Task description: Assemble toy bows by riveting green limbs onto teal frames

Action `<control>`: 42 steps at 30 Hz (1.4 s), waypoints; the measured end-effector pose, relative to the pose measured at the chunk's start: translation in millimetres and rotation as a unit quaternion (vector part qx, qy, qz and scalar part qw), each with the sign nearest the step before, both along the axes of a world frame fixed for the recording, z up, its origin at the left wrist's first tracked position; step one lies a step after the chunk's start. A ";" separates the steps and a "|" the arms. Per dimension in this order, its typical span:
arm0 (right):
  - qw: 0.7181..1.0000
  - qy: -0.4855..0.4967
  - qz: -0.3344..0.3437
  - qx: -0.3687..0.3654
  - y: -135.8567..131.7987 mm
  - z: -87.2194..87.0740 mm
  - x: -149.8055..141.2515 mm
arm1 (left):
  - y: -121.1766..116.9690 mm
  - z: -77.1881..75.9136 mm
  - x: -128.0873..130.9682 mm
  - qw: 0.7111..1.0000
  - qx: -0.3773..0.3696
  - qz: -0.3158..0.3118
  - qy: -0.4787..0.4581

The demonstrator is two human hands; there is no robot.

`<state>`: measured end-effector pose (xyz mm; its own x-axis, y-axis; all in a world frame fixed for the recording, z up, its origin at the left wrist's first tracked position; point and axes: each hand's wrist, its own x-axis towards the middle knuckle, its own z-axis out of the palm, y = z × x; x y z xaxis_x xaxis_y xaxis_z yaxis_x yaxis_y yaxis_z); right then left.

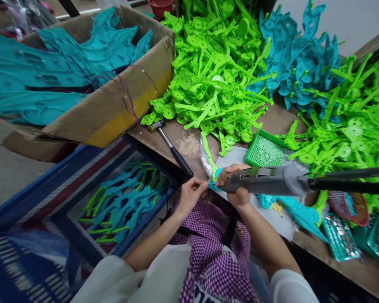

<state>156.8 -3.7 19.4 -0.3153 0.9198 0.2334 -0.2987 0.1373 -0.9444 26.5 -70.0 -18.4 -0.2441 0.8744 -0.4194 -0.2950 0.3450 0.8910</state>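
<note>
My right hand point(236, 183) is wrapped round a grey power screwdriver point(265, 179) that lies level, its black cable running off to the right. Its tip points left at a small teal plastic part point(213, 185). My left hand point(191, 193) pinches that part at its left end, fingers closed. Both hands sit just above my lap, over a purple checked apron point(211, 248), at the front edge of the wooden workbench point(189, 143).
Heaps of green plastic parts point(214, 71) and teal ones point(297, 63) cover the bench. A hammer point(172, 147) lies left of my hands. A green tray of screws point(263, 151) sits behind them. A cardboard box point(113, 105) and blue crate point(91, 198) of parts stand left.
</note>
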 end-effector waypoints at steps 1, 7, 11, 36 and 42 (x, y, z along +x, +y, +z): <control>1.000 -0.004 -0.002 0.001 -0.8 -0.9 -1.6 | 0.2 -0.5 -0.1 1.000 0.000 -0.001 0.001; 0.999 0.029 0.011 0.040 -2.6 2.5 -13.8 | -0.2 -5.9 -0.2 1.000 0.015 0.000 0.010; 0.999 -0.022 0.027 0.038 -0.4 3.2 -15.0 | -0.7 -9.2 -0.9 1.000 0.020 -0.002 0.012; 0.904 0.006 -0.416 0.098 50.0 65.4 93.9 | -1.1 -8.7 -7.6 0.987 0.041 -0.074 0.138; 0.910 -0.043 -0.408 0.067 122.1 46.8 113.2 | 1.2 -9.0 -11.5 0.985 0.030 -0.087 0.148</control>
